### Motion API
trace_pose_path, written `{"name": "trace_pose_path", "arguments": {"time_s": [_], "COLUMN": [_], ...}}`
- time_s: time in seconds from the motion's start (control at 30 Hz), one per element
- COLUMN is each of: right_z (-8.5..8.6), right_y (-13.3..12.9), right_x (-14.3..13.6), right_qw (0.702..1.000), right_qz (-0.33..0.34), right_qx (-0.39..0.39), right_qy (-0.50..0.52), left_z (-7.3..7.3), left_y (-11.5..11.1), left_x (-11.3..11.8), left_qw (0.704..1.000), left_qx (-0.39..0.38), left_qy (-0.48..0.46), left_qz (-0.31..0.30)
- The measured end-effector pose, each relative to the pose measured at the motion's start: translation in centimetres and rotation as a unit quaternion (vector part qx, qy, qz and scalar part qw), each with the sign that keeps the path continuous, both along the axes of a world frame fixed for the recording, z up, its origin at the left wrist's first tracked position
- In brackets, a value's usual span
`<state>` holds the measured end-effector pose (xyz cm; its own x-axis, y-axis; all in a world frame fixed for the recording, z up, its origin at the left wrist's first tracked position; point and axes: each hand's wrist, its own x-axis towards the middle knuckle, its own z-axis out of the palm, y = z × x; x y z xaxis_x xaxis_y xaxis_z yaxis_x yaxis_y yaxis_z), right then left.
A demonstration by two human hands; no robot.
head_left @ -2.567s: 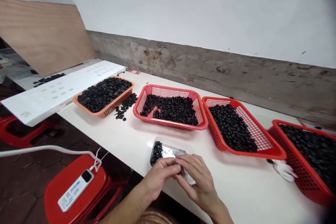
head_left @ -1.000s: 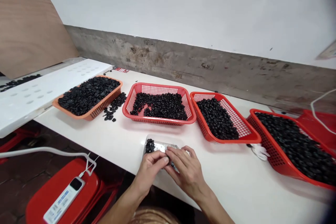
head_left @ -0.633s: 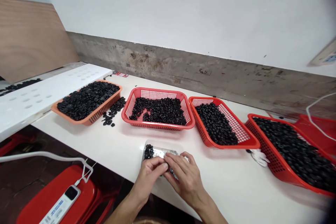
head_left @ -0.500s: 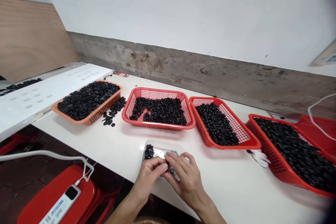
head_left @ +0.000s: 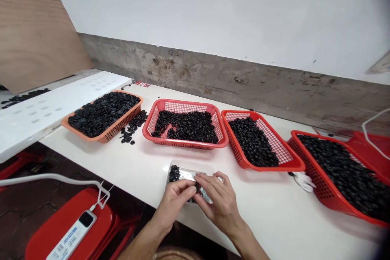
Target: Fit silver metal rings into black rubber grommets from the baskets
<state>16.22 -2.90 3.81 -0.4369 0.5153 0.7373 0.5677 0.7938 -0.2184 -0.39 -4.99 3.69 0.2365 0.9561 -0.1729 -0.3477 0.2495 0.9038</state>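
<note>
My left hand (head_left: 173,200) and my right hand (head_left: 219,199) meet over a shallow clear tray (head_left: 169,166) at the front of the table. Between their fingertips they pinch a small black round part (head_left: 197,187), mostly covered by the fingers. Inside the tray, a cluster of black ring-shaped parts (head_left: 174,173) lies at the left, and small shiny pieces (head_left: 187,174) too fine to name cover the rest. The fingers of my right hand are bent over the tray's right half and hide much of it.
Behind the tray stand a red basket (head_left: 185,144) and another red basket (head_left: 258,167), both holding black parts. An orange basket (head_left: 102,139) is at left, with loose black pieces (head_left: 131,127) beside it. Far right is a fuller red basket (head_left: 327,195). A power strip (head_left: 73,235) lies on a red stool (head_left: 39,237).
Both hands stay together over the tray, with the fingers shifted slightly around the black part. The whole view has moved a little.
</note>
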Motion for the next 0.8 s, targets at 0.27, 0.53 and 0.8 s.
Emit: {"name": "trace_pose_path", "arguments": {"time_s": [0.27,0.53,0.8], "right_z": [-0.2,0.4,0.4], "right_y": [0.3,0.3,0.9], "right_x": [0.6,1.1,1.7], "right_qw": [0.998,0.987,0.881], "right_qz": [0.026,0.092,0.159], "right_qx": [-0.008,-0.129,-0.417], "right_qy": [-0.053,0.006,0.158], "left_z": [-0.5,-0.5,-0.3], "left_y": [-0.1,0.0,0.0], "left_x": [0.0,-0.1,-0.3], "left_qw": [1.000,0.999,0.997], "left_qx": [-0.001,-0.019,0.002], "left_qy": [-0.002,-0.006,0.059], "left_qz": [-0.020,-0.027,-0.053]}}
